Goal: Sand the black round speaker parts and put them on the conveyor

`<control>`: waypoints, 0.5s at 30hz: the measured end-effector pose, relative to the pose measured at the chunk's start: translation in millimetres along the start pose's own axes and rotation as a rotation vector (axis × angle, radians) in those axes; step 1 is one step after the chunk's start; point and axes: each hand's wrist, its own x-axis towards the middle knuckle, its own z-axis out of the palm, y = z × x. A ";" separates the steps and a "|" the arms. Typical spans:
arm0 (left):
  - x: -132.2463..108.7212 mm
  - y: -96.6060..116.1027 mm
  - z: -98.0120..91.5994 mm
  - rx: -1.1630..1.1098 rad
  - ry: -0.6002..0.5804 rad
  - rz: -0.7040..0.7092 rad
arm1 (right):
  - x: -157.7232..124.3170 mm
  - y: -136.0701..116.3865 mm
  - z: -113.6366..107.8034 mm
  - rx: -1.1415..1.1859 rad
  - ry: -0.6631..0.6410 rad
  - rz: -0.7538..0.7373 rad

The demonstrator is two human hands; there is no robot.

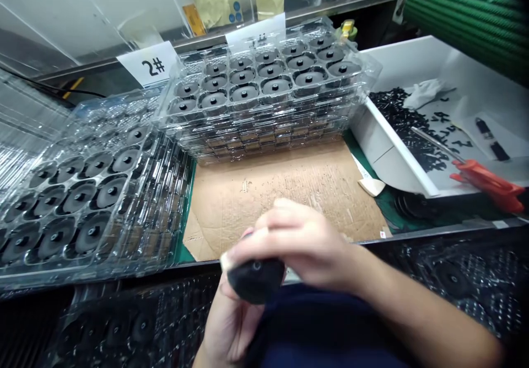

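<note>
A black rounded plastic part [256,281], with a small round hub on its face, is held just in front of my body. My left hand [233,315] grips it from below and the left, with much of the palm hidden. Over its top lies my right hand [295,238], fingers bent and closed against the part. Both hands are slightly blurred. Beneath and beyond them is a sheet of brown cardboard [231,203] on a green surface.
Stacked clear trays [264,120] of similar black parts stand behind the cardboard; another tray stack [149,191] is at left. A white bin [392,142] at right holds small black pieces and an orange-handled screwdriver [487,178]. A green ribbed hose [471,15] hangs at upper right.
</note>
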 end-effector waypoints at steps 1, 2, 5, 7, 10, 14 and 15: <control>-1.0 2.2 1.5 -0.030 -0.021 -0.041 | -2.5 8.1 0.1 0.039 0.032 0.078; -2.0 4.7 2.4 -0.063 -0.047 -0.085 | -7.3 15.4 0.1 0.040 0.069 0.194; -3.8 11.1 0.5 -0.155 -0.148 -0.164 | -36.3 33.5 6.0 -0.049 0.135 0.487; -2.7 12.5 -4.6 -0.187 -0.237 -0.169 | -63.6 44.7 17.6 -0.095 0.107 0.573; 1.5 10.5 -13.1 -0.221 -0.351 -0.188 | -97.9 59.4 35.7 -0.148 0.008 0.575; 4.9 6.6 -16.3 -0.235 -0.417 -0.152 | -94.9 49.7 25.9 -0.192 0.000 0.591; 4.9 5.2 -15.6 -0.219 -0.404 -0.146 | -84.8 39.4 17.8 -0.198 0.040 0.595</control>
